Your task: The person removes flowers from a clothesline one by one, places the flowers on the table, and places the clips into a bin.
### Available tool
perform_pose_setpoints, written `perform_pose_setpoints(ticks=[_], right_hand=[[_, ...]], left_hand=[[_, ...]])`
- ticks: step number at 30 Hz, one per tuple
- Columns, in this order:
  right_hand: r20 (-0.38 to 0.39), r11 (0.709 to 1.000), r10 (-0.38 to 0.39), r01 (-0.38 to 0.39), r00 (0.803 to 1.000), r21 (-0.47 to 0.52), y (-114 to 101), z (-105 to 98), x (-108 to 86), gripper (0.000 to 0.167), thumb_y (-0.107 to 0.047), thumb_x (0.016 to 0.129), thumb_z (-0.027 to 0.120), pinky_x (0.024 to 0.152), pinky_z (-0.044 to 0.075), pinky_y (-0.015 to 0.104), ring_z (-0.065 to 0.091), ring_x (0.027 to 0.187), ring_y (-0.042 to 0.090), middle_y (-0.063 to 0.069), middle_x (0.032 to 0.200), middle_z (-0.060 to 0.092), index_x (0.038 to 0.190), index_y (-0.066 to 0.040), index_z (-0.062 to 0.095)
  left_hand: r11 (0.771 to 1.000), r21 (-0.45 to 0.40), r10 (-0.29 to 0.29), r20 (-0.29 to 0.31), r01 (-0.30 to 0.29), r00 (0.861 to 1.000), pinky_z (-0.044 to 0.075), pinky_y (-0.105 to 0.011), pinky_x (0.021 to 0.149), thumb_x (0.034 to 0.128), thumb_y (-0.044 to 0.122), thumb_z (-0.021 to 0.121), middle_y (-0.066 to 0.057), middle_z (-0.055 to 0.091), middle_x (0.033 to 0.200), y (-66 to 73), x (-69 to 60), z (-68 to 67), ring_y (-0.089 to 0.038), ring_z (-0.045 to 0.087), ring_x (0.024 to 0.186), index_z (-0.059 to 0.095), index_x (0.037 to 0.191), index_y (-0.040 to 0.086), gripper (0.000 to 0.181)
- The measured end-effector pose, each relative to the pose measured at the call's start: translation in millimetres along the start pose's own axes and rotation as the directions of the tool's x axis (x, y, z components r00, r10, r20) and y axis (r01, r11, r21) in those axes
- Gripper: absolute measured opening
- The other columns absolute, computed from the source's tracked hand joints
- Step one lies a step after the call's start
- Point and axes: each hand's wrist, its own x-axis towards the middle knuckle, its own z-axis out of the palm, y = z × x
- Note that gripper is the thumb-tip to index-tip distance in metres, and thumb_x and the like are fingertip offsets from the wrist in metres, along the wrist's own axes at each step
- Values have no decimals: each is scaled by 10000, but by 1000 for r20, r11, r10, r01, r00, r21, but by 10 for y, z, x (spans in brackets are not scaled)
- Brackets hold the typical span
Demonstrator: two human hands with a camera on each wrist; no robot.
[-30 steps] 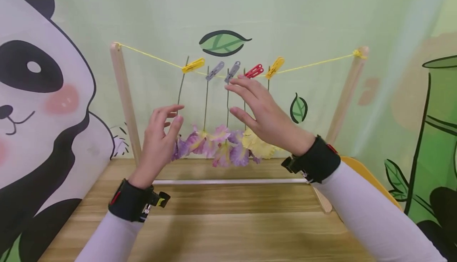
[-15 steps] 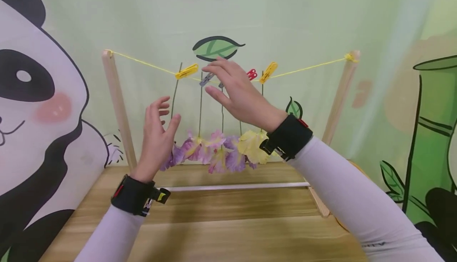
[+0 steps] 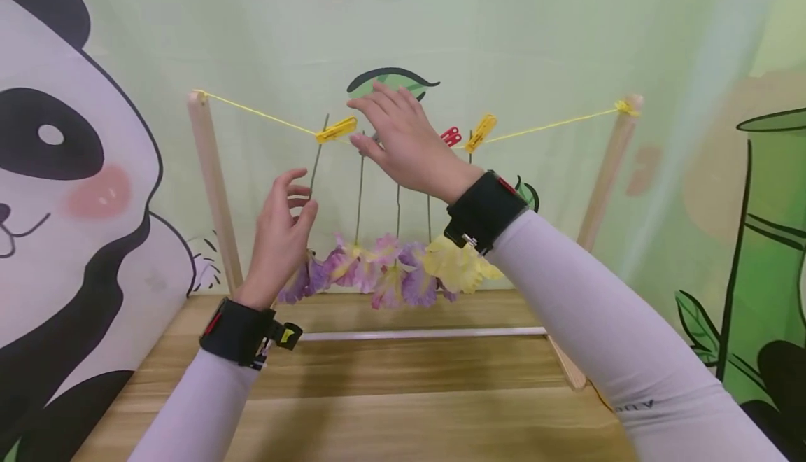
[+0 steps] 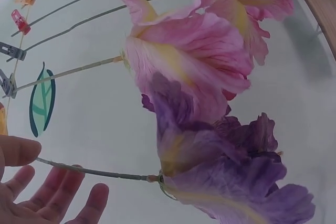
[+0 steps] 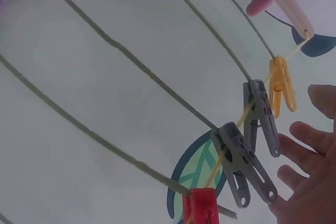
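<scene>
Soft light fills the head view, with faint shadows (image 3: 308, 406) on the table (image 3: 403, 423); both wrist views look grayer.

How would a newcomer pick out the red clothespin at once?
In the head view, find the yellow cord strung between two wooden posts. Follow it rightward past the right hand, which partly hides the red clothespin, just before a yellow clothespin. Its neighbours are yellow and gray; it alone is red.

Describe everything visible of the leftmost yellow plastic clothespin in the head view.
The yellow plastic clothespin has two slotted arms, their handle ends apart. Its jaws clip a slim grey-green stem to the thin yellow cord. In the head view it tilts, handles up to the right. The bare right hand hovers nearby, apparently not touching it.
</scene>
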Motion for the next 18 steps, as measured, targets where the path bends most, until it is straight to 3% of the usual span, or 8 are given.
perform_pose_setpoints(ticks=[5, 9, 18], right_hand=[[29, 999, 8, -7, 1000, -54, -26, -3, 133, 497, -314, 1108, 528, 1286, 32, 430, 210, 1575, 300, 129, 1569, 480, 1535, -62, 481], [44, 995, 13, -9, 999, -101, -30, 16, 201, 443, -302, 1104, 542, 1267, 143, 454, 329, 1506, 322, 114, 1473, 567, 1482, -70, 556], [15, 995, 87, -86, 996, -53, -4, 41, 277, 237, -218, 1056, 637, 1120, 306, 454, 475, 1210, 269, 47, 1210, 680, 1234, -98, 737]], left_hand=[[997, 80, -12, 0, 12, 1000, 528, -546, 987, 1083, 72, 538, -218, 617, 1283, -21, 25, 21, -377, 618, 1178, 421, 1537, 95, 469], [988, 151, 7, -13, -5, 1000, 549, -535, 959, 1071, 45, 557, -212, 666, 1220, -69, 24, 79, -381, 657, 1132, 453, 1519, 97, 462], [987, 162, 29, -80, -16, 996, 575, -443, 771, 1055, 17, 585, -175, 729, 1103, -70, -4, 145, -320, 727, 943, 571, 1422, 116, 380]])
